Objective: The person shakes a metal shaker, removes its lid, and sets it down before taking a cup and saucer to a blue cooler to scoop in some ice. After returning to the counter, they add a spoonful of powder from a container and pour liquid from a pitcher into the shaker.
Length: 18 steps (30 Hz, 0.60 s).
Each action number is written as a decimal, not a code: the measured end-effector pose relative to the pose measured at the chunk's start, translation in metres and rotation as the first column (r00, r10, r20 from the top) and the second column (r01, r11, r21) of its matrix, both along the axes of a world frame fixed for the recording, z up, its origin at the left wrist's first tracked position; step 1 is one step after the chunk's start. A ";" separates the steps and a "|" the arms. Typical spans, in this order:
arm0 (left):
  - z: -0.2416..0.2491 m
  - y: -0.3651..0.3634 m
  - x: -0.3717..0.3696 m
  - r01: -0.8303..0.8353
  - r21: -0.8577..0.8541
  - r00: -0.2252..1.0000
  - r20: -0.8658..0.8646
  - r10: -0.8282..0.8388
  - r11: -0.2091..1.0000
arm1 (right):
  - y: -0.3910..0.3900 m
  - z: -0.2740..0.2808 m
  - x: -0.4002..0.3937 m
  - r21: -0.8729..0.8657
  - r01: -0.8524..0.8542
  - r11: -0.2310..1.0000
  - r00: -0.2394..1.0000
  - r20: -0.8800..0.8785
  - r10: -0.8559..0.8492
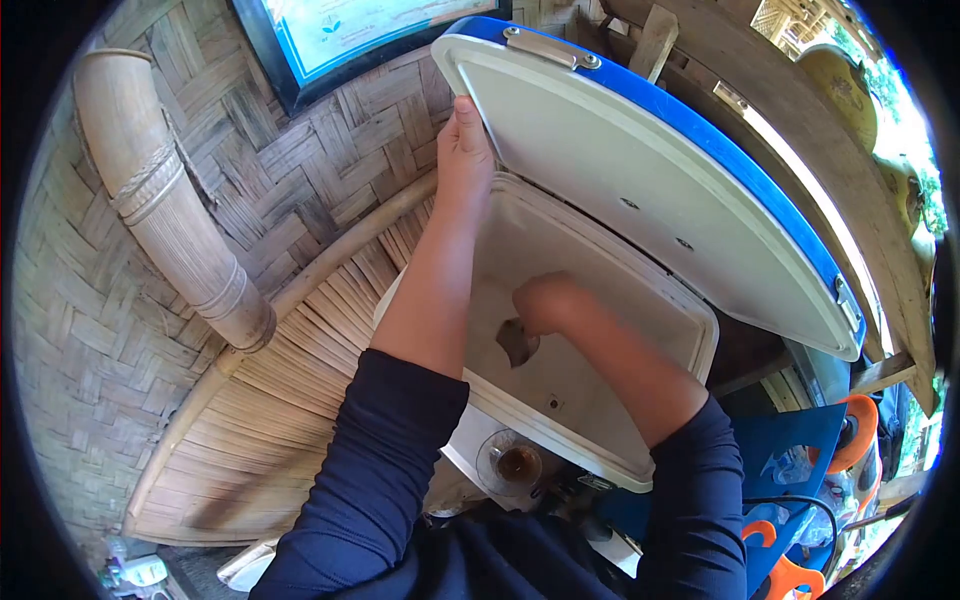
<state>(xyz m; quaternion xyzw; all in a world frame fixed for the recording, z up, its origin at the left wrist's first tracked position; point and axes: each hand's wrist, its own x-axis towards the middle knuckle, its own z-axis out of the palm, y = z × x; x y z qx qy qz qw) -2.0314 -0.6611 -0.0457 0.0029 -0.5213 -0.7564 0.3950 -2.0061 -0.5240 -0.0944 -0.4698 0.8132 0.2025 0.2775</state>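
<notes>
My left hand (465,150) is closed on the left edge of the raised cooler lid (620,180), thumb against its white inner face. The lid has a blue outer shell and metal latches, and it leans back from the white cooler box (560,432). Down inside the box, my right hand (548,303) is closed on a small, dark brown, flat piece (516,344), soft-looking and slightly blurred; its kind is not clear. A small drain hole shows low on the inner wall. Shadow covers part of the interior.
In front of the cooler stands a clear glass cup (516,463) with brown liquid. A bamboo bench (290,420) and woven wall lie left, with a bamboo tube (170,190) and a framed paper (350,35). Orange-handled items (855,435) and blue sheeting are at right.
</notes>
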 end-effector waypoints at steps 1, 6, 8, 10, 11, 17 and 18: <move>0.001 0.002 0.000 -0.031 -0.007 0.999 0.011 0.031 1.000 | 0.002 -0.002 -0.006 -0.056 0.038 0.998 0.999 -0.026 -0.040; -0.001 -0.001 -0.003 -0.004 0.008 0.998 0.067 0.003 1.000 | 0.010 -0.035 -0.014 -0.252 0.092 0.963 0.984 -0.127 -0.127; -0.002 -0.003 -0.007 0.016 0.024 0.997 0.072 -0.018 1.000 | 0.009 -0.046 -0.017 -0.255 0.176 0.951 0.978 -0.064 -0.198; -0.005 -0.004 -0.009 0.059 0.058 0.998 0.026 -0.061 0.997 | 0.008 -0.058 -0.021 -0.240 0.218 0.946 0.971 -0.047 -0.235; -0.007 -0.004 -0.011 0.059 0.059 0.998 0.026 -0.060 0.997 | 0.007 -0.062 -0.022 -0.222 0.252 0.942 0.963 -0.035 -0.266; -0.003 -0.006 -0.008 0.008 -0.007 1.000 0.028 -0.007 1.000 | 0.008 -0.069 -0.031 -0.113 0.184 0.976 0.980 0.097 -0.173; -0.001 -0.004 -0.005 0.003 -0.007 0.999 0.049 -0.003 1.000 | 0.007 -0.073 -0.031 -0.114 0.185 0.976 0.980 0.099 -0.174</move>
